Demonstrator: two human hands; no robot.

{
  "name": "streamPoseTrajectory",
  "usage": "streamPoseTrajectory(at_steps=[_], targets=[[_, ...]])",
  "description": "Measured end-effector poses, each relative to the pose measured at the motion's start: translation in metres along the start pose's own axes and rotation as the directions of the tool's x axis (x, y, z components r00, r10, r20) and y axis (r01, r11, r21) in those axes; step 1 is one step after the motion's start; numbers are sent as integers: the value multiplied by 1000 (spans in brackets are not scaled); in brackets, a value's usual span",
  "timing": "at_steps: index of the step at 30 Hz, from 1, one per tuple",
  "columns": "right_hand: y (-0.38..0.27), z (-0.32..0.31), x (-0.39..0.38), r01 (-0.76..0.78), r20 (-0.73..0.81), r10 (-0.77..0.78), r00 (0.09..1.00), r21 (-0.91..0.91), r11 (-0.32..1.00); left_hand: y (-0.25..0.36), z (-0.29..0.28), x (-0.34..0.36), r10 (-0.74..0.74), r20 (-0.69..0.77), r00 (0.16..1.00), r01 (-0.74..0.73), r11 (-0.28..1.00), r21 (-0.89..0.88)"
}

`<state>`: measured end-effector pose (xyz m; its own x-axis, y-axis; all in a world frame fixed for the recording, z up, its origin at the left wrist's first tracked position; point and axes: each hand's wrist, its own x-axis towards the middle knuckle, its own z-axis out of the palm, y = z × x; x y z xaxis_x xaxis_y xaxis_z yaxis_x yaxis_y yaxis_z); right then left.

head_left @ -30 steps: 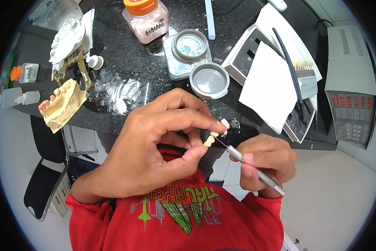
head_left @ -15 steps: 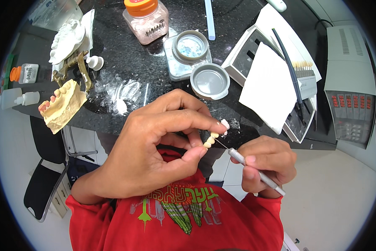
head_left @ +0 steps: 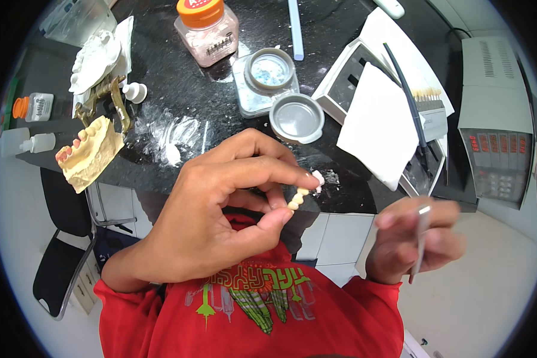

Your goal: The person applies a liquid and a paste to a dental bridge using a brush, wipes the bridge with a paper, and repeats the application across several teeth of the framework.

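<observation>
Head view shows, from the left, a matte yellow dental cast point(head_left: 89, 155) with reddish-pink patches, then chalky white powder point(head_left: 173, 154) smeared across speckled black countertop point(head_left: 161, 89). An orange-capped clear jar point(head_left: 211, 45) contains pinkish powder. Below it, the left hand's point(head_left: 220, 203) thumb and forefinger clamp the ends of a glossy, cream, knobbly tooth row point(head_left: 297, 199), held in front of the counter edge. A round grey pot point(head_left: 291, 74) holds bluish-white material. Rightmost, the blurred right hand point(head_left: 395, 244) grips a slim, shiny metal tool point(head_left: 422, 232).
</observation>
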<state>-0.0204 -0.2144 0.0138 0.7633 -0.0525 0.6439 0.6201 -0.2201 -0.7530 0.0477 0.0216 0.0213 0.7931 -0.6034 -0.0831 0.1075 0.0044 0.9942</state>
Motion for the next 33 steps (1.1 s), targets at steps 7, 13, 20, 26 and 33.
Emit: streamPoseTrajectory(at_steps=[7,13,20,26,33], targets=[[-14,-41,55,144,-48,-194,980,-504,851,4,2,0,-51,1,999,51,997,-62],[-18,-22,75,-96,133,322,937,-790,606,2,0,-1,-43,-22,999,42,998,-37],[-10,-14,67,362,420,31,907,-814,453,2,1,0,-35,-14,999,34,997,-70],[4,4,42,386,472,-7,882,-713,585,7,5,2,-91,-27,995,87,987,-134],[7,-2,45,217,363,9,932,-578,786,6,20,19,-92,-6,996,90,984,-156]])
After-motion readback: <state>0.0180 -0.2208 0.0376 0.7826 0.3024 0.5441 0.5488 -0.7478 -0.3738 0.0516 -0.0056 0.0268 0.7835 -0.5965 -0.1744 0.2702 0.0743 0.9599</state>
